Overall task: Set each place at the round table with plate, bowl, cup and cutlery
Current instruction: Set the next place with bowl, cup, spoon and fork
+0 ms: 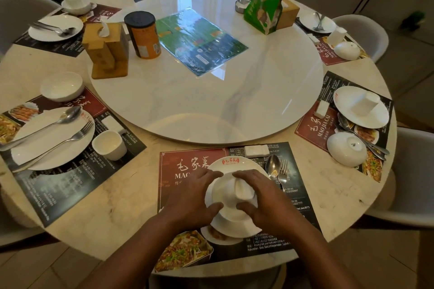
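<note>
Plate (231, 164) half hidden under hands (231, 191)

Bowl (231, 204) sits on plate (225, 166) on placemat (187, 164); spoon (273, 166) and fork (283, 171) lie right.

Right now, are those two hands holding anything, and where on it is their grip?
Both hold the upturned white bowl stacked on the plate: left hand on its left side, right hand on its right, fingers over a small cup on top.
</note>
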A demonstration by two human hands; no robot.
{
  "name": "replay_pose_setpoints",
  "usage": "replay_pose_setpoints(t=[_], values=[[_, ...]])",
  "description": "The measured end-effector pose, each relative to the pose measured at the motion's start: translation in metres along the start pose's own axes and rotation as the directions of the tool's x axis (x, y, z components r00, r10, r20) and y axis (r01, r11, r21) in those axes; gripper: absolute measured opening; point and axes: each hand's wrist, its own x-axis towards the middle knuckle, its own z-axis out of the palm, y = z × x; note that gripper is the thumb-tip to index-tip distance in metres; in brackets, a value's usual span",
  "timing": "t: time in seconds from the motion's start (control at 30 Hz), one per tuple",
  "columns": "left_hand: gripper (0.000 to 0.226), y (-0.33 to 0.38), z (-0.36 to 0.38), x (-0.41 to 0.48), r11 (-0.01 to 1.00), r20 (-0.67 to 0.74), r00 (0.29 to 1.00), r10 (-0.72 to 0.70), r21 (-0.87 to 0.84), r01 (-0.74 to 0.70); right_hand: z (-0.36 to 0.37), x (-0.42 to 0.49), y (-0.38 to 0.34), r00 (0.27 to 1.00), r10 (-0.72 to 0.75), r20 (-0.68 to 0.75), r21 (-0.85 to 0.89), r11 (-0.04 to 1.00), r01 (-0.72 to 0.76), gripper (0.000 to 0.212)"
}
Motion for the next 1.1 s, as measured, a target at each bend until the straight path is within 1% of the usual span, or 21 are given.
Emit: replay_pose_setpoints(t=[0.07,0.13,0.2,0.27,0.37,0.47,0.53,0.63,0.8,0.9,1.03,1.1], values=[[0.083,0.001,-0.006,-0.003,0.997,0.027,0.998,0.056,-0.049,-0.055,-0.007,-0.004,-0.008,0.998,-0.023,-0.063,0.049,0.998,0.026,0.069],[0.085,0.001,-0.014,-0.008,0.989,-0.005,0.994,0.112,-0.099,-0.112,-0.009,-0.004,-0.022,0.993,-0.039,-0.109,0.134,0.989,0.054,0.07],[0.08,-0.002,-0.025,-0.014,0.977,-0.053,0.985,0.163,-0.134,-0.169,-0.003,0.0,-0.039,0.99,-0.062,-0.124,0.18,0.98,0.084,0.071],[0.074,-0.011,-0.037,-0.025,0.971,-0.091,0.978,0.187,-0.131,-0.198,0.013,0.006,-0.055,0.989,-0.091,-0.114,0.137,0.985,0.107,0.071],[0.071,-0.035,-0.05,-0.05,0.978,-0.109,0.982,0.153,-0.129,-0.166,0.048,0.013,-0.077,0.997,-0.074,-0.034,0.101,0.992,0.077,0.068],[0.078,-0.06,-0.045,-0.076,0.987,-0.101,0.991,0.09,-0.127,-0.102,0.084,0.013,-0.088,0.994,-0.081,0.074,0.097,0.993,0.074,0.062],[0.078,-0.072,-0.035,-0.087,0.995,-0.088,0.994,0.069,-0.067,-0.075,0.1,0.011,-0.09,0.991,-0.067,0.116,0.085,0.995,0.057,0.058],[0.075,-0.084,-0.02,-0.091,0.999,-0.079,0.996,0.05,-0.009,-0.051,0.114,0.008,-0.088,0.991,-0.048,0.125,0.076,0.996,0.039,0.055],[0.07,-0.094,-0.011,-0.09,0.997,-0.057,0.996,0.072,0.023,-0.071,0.121,0.006,-0.084,0.985,-0.021,0.169,0.023,1.0,0.018,0.065],[0.065,-0.098,-0.008,-0.09,0.996,-0.06,0.995,0.076,0.059,-0.073,0.122,0.004,-0.084,0.986,-0.013,0.168,0.012,1.0,0.011,0.065],[0.062,-0.097,-0.004,-0.089,0.996,-0.068,0.995,0.074,0.046,-0.071,0.124,0.004,-0.084,0.987,0.0,0.159,0.014,1.0,-0.002,0.065],[0.064,-0.096,-0.002,-0.088,0.997,-0.065,0.996,0.065,0.034,-0.063,0.119,0.004,-0.084,0.984,-0.003,0.179,0.024,1.0,-0.001,0.07]])
